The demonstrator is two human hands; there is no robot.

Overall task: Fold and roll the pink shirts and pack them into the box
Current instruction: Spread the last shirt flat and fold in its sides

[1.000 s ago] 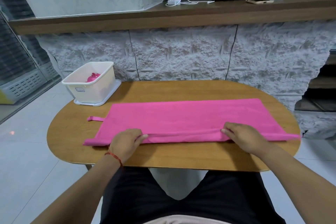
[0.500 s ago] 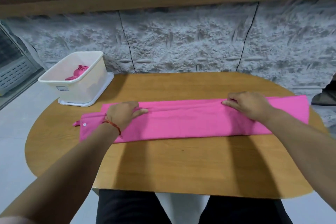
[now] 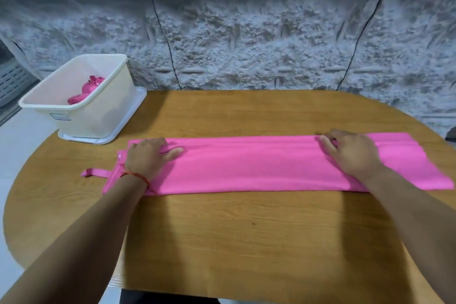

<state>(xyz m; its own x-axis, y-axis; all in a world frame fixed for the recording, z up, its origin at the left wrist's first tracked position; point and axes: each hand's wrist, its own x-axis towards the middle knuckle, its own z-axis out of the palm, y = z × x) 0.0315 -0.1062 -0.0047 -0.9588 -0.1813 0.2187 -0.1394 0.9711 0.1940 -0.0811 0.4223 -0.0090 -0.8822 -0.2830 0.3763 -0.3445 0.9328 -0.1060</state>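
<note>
A pink shirt point(image 3: 259, 168) lies folded into a long, narrow strip across the wooden table point(image 3: 246, 234). My left hand point(image 3: 149, 155) lies on its left end and pinches the folded-over edge near the far side. My right hand point(image 3: 350, 153) pinches the same edge toward the right end. A small strap of the shirt sticks out at the left. The white plastic box point(image 3: 98, 116) stands at the table's far left corner, with rolled pink shirts point(image 3: 86, 91) inside it.
The box sits on its white lid point(image 3: 130, 116). A rough grey stone wall point(image 3: 246, 32) rises just behind the table, under a wooden ledge. Bare tabletop lies between the shirt and my body.
Both hands lifted the shirt's near edge and carried it over to the far side, halving the width of the strip. My view has tilted down and closer to the table.
</note>
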